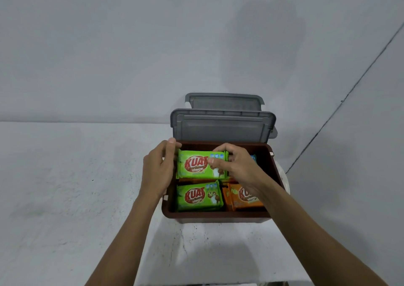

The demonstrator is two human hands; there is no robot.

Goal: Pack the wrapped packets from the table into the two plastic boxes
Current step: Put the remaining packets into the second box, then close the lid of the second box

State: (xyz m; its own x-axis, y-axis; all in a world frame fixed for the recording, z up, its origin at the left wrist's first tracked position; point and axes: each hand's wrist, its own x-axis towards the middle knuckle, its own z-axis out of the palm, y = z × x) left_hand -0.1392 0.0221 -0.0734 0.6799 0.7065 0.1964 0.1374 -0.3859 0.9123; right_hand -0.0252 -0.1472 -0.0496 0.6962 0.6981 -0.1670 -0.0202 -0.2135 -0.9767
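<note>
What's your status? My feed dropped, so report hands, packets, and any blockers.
Left hand and right hand both gripping green packet, held over the brown box. Green and orange packets already inside. Lid open; nothing blocking.

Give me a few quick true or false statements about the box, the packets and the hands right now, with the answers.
1. Both hands, left hand and right hand, hold the far green packet. True.
2. The brown box is empty. False: it holds green and orange packets.
3. The grey lid stands open behind the box. True.
4. The orange packet lies on the table. False: it is in the box.
</note>
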